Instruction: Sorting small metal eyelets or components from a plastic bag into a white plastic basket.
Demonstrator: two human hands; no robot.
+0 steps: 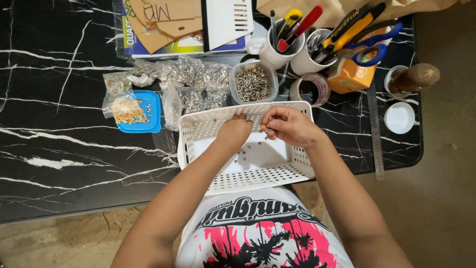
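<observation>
One white basket (213, 130) at centre, a few small metal pieces loose inside. Two hands above it: left (234, 131), right (289, 125). One clear tub (255, 83) of metal pieces at upper centre. One blue lid (148, 115) at left. Several clear bags (193, 82) of hardware, exact count unclear. Two white mugs (277, 52) of tools at top. One tape roll (309, 89). One orange box (350, 75). One steel ruler (375, 130) at right. Two scissors (369, 47), blue-handled.

Black marble table (59, 149) bears white basket (248, 181), blue lid (151, 111), mugs (270, 52).
</observation>
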